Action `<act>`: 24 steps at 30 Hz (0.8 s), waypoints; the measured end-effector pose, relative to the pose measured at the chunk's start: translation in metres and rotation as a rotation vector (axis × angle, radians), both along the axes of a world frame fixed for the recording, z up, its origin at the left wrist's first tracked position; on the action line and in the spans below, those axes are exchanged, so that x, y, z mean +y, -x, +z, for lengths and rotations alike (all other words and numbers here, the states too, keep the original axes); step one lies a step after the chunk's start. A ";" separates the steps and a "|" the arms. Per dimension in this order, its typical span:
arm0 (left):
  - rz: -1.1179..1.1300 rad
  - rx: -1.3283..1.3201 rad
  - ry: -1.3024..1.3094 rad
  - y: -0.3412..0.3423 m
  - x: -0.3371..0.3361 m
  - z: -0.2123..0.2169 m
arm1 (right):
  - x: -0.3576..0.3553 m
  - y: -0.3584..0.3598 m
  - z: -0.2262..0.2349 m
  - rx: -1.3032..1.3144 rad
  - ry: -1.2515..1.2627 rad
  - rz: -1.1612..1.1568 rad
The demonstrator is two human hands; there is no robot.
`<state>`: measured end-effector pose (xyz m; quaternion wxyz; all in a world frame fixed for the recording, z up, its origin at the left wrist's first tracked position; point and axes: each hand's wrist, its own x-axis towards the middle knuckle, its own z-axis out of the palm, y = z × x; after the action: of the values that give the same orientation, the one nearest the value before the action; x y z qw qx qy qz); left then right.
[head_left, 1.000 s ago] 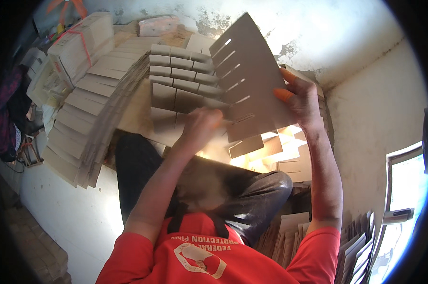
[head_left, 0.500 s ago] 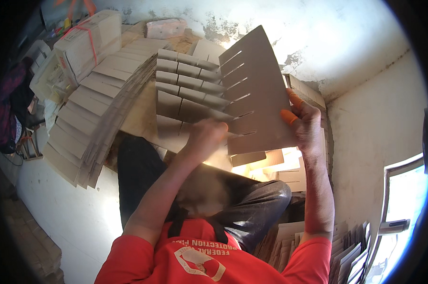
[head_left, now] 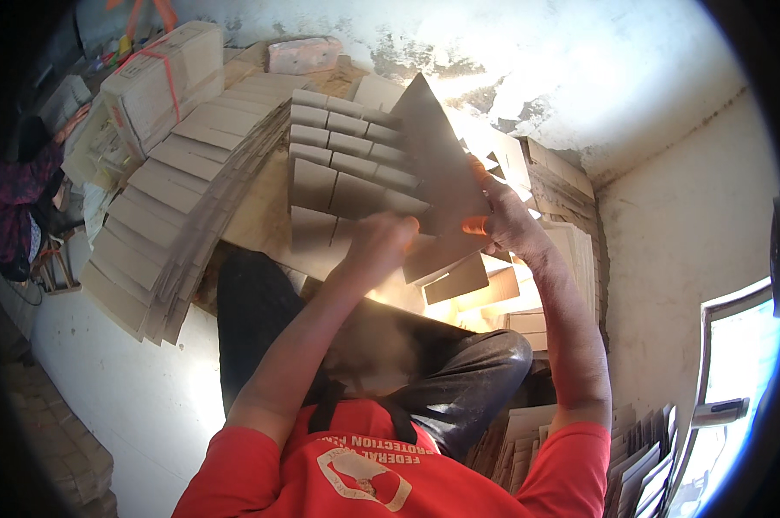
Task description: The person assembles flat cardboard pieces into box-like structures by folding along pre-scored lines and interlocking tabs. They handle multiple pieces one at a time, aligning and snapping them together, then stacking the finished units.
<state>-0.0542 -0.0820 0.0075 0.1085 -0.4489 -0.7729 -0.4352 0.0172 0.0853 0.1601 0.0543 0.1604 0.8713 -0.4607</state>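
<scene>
My right hand (head_left: 512, 216), with orange coverings on its fingers, grips the right edge of a large slotted cardboard sheet (head_left: 446, 164). The sheet is tilted, and its left edge meets the ends of several cardboard strips (head_left: 348, 155). These strips stand in a row and have narrow slits in them. At the near end of the row my left hand (head_left: 381, 248) is closed on the end of a cardboard strip, close to the sheet. Its fingertips are partly hidden, and one shows an orange covering.
A long, fanned stack of slotted cardboard (head_left: 183, 186) lies to the left, beside a carton (head_left: 161, 82) with a red strap. More cardboard pieces (head_left: 485, 289) lie in bright light beyond my knee. Another person (head_left: 27, 198) is at the far left. A brick (head_left: 303, 54) lies by the wall.
My right hand has moved left and slightly up with the cardboard sheet, which now tilts closer against the strips. My left hand stays nearly in place. At far left, the other person's arm has come up.
</scene>
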 end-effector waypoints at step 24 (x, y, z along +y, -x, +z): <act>0.029 0.219 0.071 -0.008 -0.025 0.026 | 0.079 -0.070 -0.093 0.401 -0.665 -0.301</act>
<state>-0.0465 -0.1067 0.0335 0.1826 -0.4861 -0.7776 -0.3545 0.0870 0.1642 0.0666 -0.2392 0.2021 0.9327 -0.1789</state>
